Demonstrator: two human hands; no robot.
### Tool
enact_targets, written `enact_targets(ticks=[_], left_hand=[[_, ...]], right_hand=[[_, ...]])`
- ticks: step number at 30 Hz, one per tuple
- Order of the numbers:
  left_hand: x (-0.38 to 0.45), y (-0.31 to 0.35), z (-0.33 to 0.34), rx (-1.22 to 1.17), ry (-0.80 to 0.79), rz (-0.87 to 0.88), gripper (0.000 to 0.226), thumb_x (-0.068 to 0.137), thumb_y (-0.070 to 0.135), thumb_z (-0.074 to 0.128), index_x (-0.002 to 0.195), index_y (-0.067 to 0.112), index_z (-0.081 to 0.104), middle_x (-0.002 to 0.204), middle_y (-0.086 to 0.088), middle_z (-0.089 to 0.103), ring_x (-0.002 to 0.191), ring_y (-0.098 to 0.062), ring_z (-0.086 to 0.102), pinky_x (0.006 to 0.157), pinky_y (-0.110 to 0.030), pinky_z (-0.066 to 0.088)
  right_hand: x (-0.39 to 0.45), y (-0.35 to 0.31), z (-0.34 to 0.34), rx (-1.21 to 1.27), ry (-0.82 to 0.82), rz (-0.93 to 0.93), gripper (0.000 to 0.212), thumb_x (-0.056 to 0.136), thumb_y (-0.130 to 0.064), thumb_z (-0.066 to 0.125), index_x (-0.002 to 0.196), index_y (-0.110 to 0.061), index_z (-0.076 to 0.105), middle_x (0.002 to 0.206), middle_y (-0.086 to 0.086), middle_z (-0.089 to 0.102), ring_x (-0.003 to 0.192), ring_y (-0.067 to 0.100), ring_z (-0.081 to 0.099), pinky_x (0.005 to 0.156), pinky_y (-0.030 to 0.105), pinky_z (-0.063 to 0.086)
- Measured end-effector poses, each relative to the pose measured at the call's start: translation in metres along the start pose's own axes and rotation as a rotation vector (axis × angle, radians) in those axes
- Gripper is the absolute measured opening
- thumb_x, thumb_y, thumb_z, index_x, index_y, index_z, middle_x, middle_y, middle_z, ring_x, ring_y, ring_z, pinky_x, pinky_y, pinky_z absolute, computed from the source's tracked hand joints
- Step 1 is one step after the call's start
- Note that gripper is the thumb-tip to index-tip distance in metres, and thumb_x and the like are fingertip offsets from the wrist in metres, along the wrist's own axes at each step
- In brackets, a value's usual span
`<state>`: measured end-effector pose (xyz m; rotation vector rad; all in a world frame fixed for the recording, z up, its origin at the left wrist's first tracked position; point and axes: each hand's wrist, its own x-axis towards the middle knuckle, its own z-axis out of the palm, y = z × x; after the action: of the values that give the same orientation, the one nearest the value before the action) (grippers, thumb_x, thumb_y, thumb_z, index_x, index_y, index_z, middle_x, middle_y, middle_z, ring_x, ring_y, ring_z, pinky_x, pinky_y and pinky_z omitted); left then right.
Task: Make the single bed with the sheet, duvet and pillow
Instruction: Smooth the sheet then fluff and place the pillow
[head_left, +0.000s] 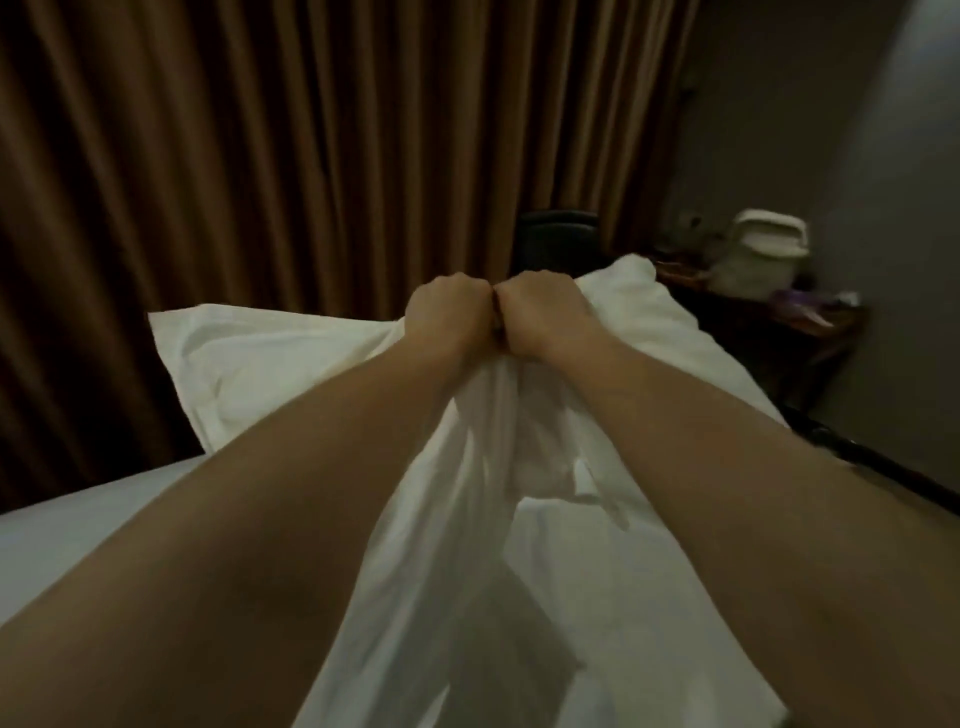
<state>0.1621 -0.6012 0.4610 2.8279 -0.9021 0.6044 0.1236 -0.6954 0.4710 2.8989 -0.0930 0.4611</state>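
Note:
Both my arms reach forward. My left hand (447, 312) and my right hand (540, 312) are fists side by side, knuckles touching, each gripping a bunch of white fabric (467, 545) that hangs down between my forearms. The fabric looks like a sheet or cover; I cannot tell which. Behind my hands a white pillow (270, 374) lies across the head of the bed, its right end (675, 332) showing past my right wrist. The white-covered mattress (67, 545) shows at the lower left.
Brown pleated curtains (260, 156) hang close behind the bed. A dark chair back (558, 241) stands behind the pillow. At the right a dark wooden side table (789, 332) carries a white appliance (763, 254) and small items. A grey wall (883, 208) is beyond it.

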Motion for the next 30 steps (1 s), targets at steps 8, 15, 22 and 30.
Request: enact_targets(ticks=[8, 15, 22, 30], left_hand=[[0.051, 0.214, 0.043, 0.000, -0.029, 0.444, 0.022, 0.092, 0.032, 0.049, 0.102, 0.016, 0.061, 0.086, -0.002, 0.059, 0.078, -0.020, 0.058, 0.067, -0.033, 0.043], [0.065, 0.267, 0.080, 0.031, -0.005, 0.348, 0.040, 0.088, 0.022, 0.055, 0.126, 0.015, 0.044, 0.127, -0.011, 0.048, 0.120, -0.028, 0.043, 0.099, -0.040, 0.034], [-0.027, 0.147, 0.172, 0.275, -0.381, 0.189, 0.050, 0.085, 0.024, 0.059, 0.130, 0.014, 0.041, 0.128, -0.007, 0.044, 0.120, -0.025, 0.040, 0.103, -0.041, 0.029], [-0.164, 0.007, 0.176, 0.337, -0.534, -0.111, 0.043, 0.085, 0.023, 0.056, 0.126, 0.015, 0.044, 0.125, -0.005, 0.048, 0.118, -0.022, 0.043, 0.099, -0.037, 0.031]], right_hand=[[-0.107, 0.188, 0.039, -0.088, -0.115, 0.464, 0.016, 0.086, -0.030, 0.057, 0.098, -0.020, 0.060, 0.089, 0.000, 0.061, 0.072, 0.019, 0.051, 0.063, 0.032, 0.038], [-0.131, 0.235, 0.076, -0.109, -0.186, 0.632, 0.055, 0.087, -0.026, 0.060, 0.133, -0.013, 0.034, 0.131, 0.012, 0.043, 0.119, 0.031, 0.044, 0.094, 0.045, 0.039], [-0.149, 0.151, 0.155, -0.184, -0.523, 0.216, 0.080, 0.086, -0.042, 0.062, 0.146, -0.020, 0.014, 0.145, 0.011, 0.023, 0.131, 0.033, 0.029, 0.103, 0.057, 0.027], [-0.171, -0.014, 0.183, -0.096, -0.475, -0.193, 0.071, 0.089, -0.040, 0.056, 0.144, -0.016, 0.017, 0.145, 0.012, 0.023, 0.130, 0.033, 0.029, 0.103, 0.056, 0.027]])
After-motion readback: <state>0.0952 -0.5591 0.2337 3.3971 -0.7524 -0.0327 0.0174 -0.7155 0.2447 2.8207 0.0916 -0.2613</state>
